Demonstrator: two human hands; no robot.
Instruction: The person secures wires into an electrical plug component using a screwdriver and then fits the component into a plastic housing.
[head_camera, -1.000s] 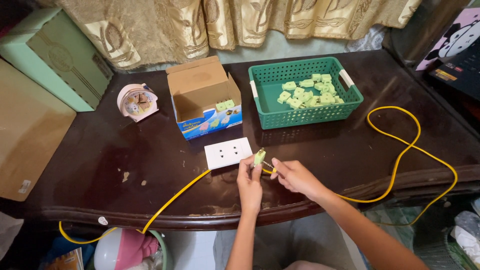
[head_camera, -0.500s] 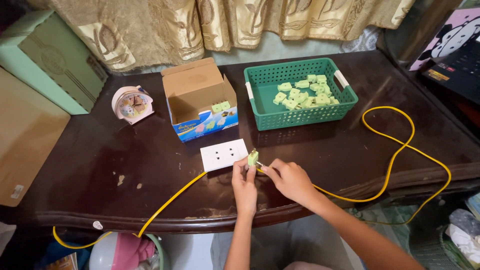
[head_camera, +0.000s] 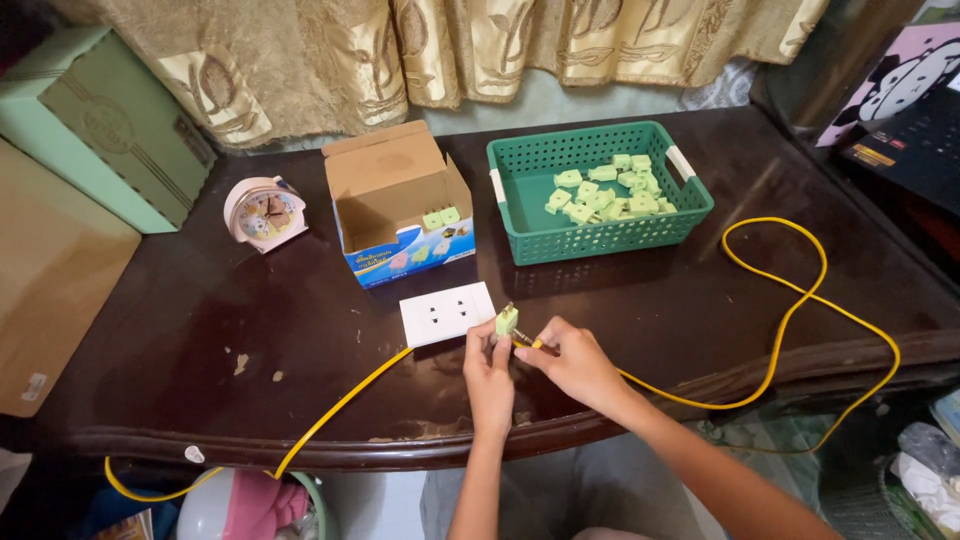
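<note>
Head view, looking down on a dark tabletop (head_camera: 200, 330). My left hand (head_camera: 490, 375) pinches a small green plug (head_camera: 507, 321) between thumb and fingers, held upright just above the wood, at about 6 o'clock from centre. My right hand (head_camera: 572, 365) comes in from 3 o'clock, its grip pressed together on the end of the yellow cable (head_camera: 790, 310); a short dark tip shows at the fingertips, touching or nearly touching the plug's side. Whether it is a tool or the bare wire end, I cannot tell.

Step in hand, as I judge it: joining cable end to plug. Next move calls for a steady left hold and a fine, straight push or turn from the right, with no slack tugging from the loop of cable at 3 o'clock.

White socket plate (head_camera: 447, 313) lies flat just beside the plug at 10 o'clock, a second yellow run leaving it toward 7 o'clock. Green basket (head_camera: 600, 240) of like plugs at 1 o'clock. Open cardboard box (head_camera: 395, 195) at 11 o'clock, a few green pieces inside. Pink clock (head_camera: 264, 213) further left.
</note>
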